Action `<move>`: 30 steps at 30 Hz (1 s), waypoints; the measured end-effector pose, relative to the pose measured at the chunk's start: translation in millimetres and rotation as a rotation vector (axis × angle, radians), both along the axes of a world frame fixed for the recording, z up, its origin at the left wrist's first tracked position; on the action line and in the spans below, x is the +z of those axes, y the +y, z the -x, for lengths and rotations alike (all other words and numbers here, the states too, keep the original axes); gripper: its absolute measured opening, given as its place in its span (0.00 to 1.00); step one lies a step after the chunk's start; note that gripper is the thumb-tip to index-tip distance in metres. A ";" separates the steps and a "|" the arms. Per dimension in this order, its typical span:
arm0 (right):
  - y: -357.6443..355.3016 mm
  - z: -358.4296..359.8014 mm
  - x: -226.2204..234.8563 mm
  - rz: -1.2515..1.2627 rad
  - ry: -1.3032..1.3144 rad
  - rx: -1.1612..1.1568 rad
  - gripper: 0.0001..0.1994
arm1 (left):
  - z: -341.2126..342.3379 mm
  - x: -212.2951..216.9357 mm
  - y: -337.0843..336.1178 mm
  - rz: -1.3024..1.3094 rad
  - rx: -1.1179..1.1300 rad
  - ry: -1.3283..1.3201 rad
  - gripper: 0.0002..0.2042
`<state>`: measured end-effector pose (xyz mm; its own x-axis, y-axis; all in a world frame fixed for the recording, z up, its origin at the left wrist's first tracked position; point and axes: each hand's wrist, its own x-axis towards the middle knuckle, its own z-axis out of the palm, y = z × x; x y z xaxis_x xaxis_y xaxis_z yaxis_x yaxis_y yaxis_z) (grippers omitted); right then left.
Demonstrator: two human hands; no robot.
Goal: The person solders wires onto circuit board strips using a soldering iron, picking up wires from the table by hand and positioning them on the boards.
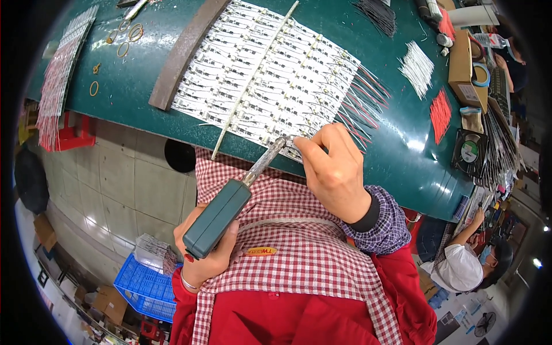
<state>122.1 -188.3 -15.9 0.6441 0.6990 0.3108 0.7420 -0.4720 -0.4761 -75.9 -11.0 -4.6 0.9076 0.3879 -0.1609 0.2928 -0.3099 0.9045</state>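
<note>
My left hand (210, 265) is wrapped round the blocky dark green handle of a soldering iron (218, 217). The iron's metal shaft slants up and right, its tip at the near edge of a white panel of small circuit boards (247, 63). Close beside that tip, my right hand (334, 169) is closed in a pinch over the panel's near right corner. Whatever its fingertips hold is hidden or too thin to make out. Rows of black components and thin wires cover the panel. Across it lies a pale thin stick (256, 75); a dark bar (187, 57) rests along its left edge.
On the green table (397, 167) lie bundles of white wires (416, 68), red wires (440, 115) and black wires (376, 16). A spool (468, 148) and cardboard box (462, 66) stand right. Rubber bands (135, 33) and another wired panel (66, 75) lie left. A co-worker (460, 264) sits at right.
</note>
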 end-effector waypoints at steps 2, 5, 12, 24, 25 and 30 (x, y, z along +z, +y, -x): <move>-0.4 0.3 -2.0 0.001 -0.017 0.004 0.13 | -0.6 0.3 -0.3 -0.013 0.001 -0.021 0.10; -0.1 0.6 -0.7 0.015 -0.018 0.001 0.13 | -1.9 1.6 1.1 -0.011 -0.002 -0.001 0.11; 1.6 0.4 -2.6 -0.007 -0.057 0.028 0.12 | 6.5 1.3 0.9 -0.065 0.021 -0.033 0.11; -1.3 10.5 -3.7 -0.102 -0.089 -0.051 0.11 | 13.2 -0.4 -0.7 -0.032 0.074 -0.046 0.12; -1.2 12.1 -3.4 -0.107 -0.065 -0.058 0.12 | 14.4 -0.9 -1.1 -0.028 0.080 -0.047 0.12; -3.5 14.0 -6.3 -0.095 -0.027 -0.056 0.13 | 17.5 0.6 -0.4 -0.021 0.068 -0.022 0.12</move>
